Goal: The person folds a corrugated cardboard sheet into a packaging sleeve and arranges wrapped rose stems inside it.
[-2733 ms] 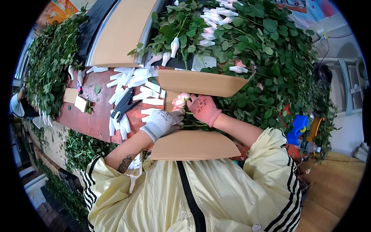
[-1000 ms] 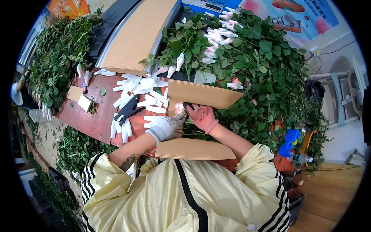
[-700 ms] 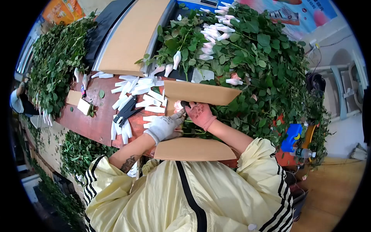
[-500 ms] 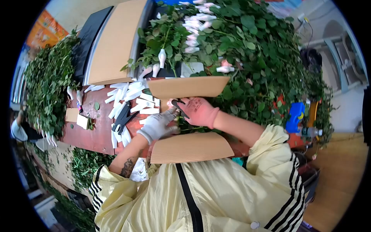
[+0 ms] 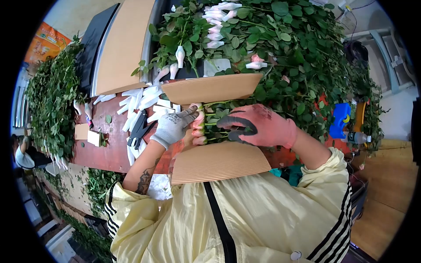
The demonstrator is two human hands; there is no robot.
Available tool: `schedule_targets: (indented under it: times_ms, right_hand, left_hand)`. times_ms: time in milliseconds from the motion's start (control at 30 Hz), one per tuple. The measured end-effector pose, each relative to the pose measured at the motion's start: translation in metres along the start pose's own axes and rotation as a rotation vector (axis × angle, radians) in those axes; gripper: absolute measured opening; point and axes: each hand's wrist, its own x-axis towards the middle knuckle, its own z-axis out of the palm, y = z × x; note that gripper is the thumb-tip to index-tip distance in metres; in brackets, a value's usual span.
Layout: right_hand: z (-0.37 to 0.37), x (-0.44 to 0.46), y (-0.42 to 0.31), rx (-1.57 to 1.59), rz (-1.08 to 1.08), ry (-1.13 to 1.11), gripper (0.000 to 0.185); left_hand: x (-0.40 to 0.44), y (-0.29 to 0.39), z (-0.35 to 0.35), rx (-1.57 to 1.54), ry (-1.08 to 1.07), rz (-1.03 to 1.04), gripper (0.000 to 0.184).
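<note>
Several pink rose heads [image 5: 199, 127] lie in a row inside a bent corrugated cardboard sheet, their leafy stems pointing right. One cardboard flap [image 5: 212, 90] rises behind them, and the other flap [image 5: 221, 163] slopes toward my body. My left hand [image 5: 177, 126], in a pale grey glove, rests its outstretched fingers against the left side of the rose heads. To the right, my right hand [image 5: 258, 125], in a pink glove with dark fingertips, hovers above the stems. Its fingers are loosely bent, with a gap between thumb and fingers.
White foam sleeves [image 5: 147, 98] and a black clip-like tool [image 5: 139, 129] lie left on the red table [image 5: 105, 151]. Leafy rose stems [image 5: 294, 57] pile up behind and right. A blue tape dispenser [image 5: 340, 120] and a plastic bottle [image 5: 357, 138] stand right. Another person [image 5: 24, 153] is far left.
My hands were together at the rose heads. The right hand has moved right over the stems and its fingers have loosened. The left hand has shifted slightly up and left, uncovering the roses.
</note>
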Motion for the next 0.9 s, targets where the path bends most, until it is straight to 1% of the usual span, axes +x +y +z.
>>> schedule_targets:
  times_ms: [67,100,133,200,267,333,367,400,433,467,533,567,600,633,667,700,733,767,800,833,867,900]
  right_hand:
    - [-0.015,0.003,-0.017,0.208,-0.142,-0.099,0.038]
    - [-0.009,0.003,-0.017,0.211,-0.081,-0.217,0.043]
    - [0.0,-0.001,-0.015,0.209,-0.097,-0.208,0.043]
    - [0.025,-0.004,-0.012,-0.08,-0.076,-0.337,0.047]
    - [0.04,-0.007,-0.012,-0.241,-0.056,-0.348,0.049]
    - [0.045,-0.006,-0.03,-0.478,0.026,-0.325,0.05]
    - [0.061,-0.011,-0.025,-0.688,-0.138,-0.251,0.043]
    - [0.074,-0.017,-0.02,-0.651,-0.233,-0.089,0.033]
    - [0.076,-0.019,-0.019,-0.586,-0.227,-0.053,0.03]
    - [0.076,-0.019,-0.018,-0.528,-0.222,-0.014,0.028]
    - [0.076,-0.016,-0.021,-0.516,-0.119,-0.125,0.025]
    - [0.075,-0.015,-0.022,-0.482,-0.097,-0.12,0.021]
    - [0.077,-0.016,-0.022,-0.497,-0.064,-0.099,0.021]
    - [0.079,-0.015,-0.019,-0.486,-0.071,-0.112,0.02]
    - [0.079,-0.015,-0.019,-0.474,-0.077,-0.124,0.02]
    - [0.078,-0.014,-0.021,-0.502,-0.045,-0.18,0.02]
    - [0.092,-0.02,-0.01,-0.574,-0.127,-0.05,0.026]
    - [0.111,-0.03,0.006,-0.647,-0.182,0.081,0.033]
    - [0.117,-0.029,0.012,-0.603,-0.223,0.182,0.037]
    - [0.116,-0.027,0.008,-0.542,-0.205,0.183,0.031]
    - [0.115,-0.026,0.005,-0.48,-0.187,0.185,0.025]
    - [0.113,-0.026,0.002,-0.418,-0.17,0.189,0.019]
  left_hand:
    - [-0.001,0.009,-0.016,0.028,-0.113,-0.052,0.05]
    - [-0.002,0.0,-0.006,-0.067,-0.042,0.023,0.05]
    - [-0.005,0.001,-0.009,-0.102,0.006,0.051,0.049]
    - [-0.009,0.011,-0.039,-0.2,-0.279,-0.058,0.046]
    - [-0.024,0.032,-0.076,-0.806,-0.396,-0.049,0.05]
    - [-0.036,0.04,-0.084,-0.744,-0.496,0.103,0.059]
    - [-0.045,0.047,-0.082,-0.591,-0.418,0.153,0.06]
    - [-0.052,0.055,-0.078,-0.443,-0.349,0.202,0.06]
    - [-0.054,0.059,-0.08,-0.393,-0.352,0.146,0.056]
    - [-0.055,0.051,-0.087,-0.387,-0.341,0.14,0.056]
    - [-0.056,0.017,-0.117,-0.699,-0.399,0.012,0.048]
    - [-0.059,-0.002,-0.121,-0.621,-0.069,-0.128,0.042]
    - [-0.059,-0.03,-0.117,-0.546,0.253,-0.24,0.036]
    - [-0.053,-0.074,-0.118,-0.098,0.428,-0.249,0.036]
    - [-0.046,-0.084,-0.14,0.053,0.505,-0.227,0.049]
    - [-0.043,-0.135,-0.121,0.301,0.556,-0.317,0.068]
    - [-0.038,-0.144,-0.133,0.332,0.413,-0.435,0.083]
    - [-0.036,-0.163,-0.13,0.4,0.391,-0.416,0.086]
    - [-0.033,-0.183,-0.119,0.316,0.29,-0.46,0.086]
    - [-0.025,-0.208,-0.099,0.35,0.354,-0.374,0.083]
    - [-0.029,-0.245,-0.079,0.327,0.47,-0.198,0.08]
    - [-0.028,-0.259,-0.069,0.397,0.6,-0.074,0.077]
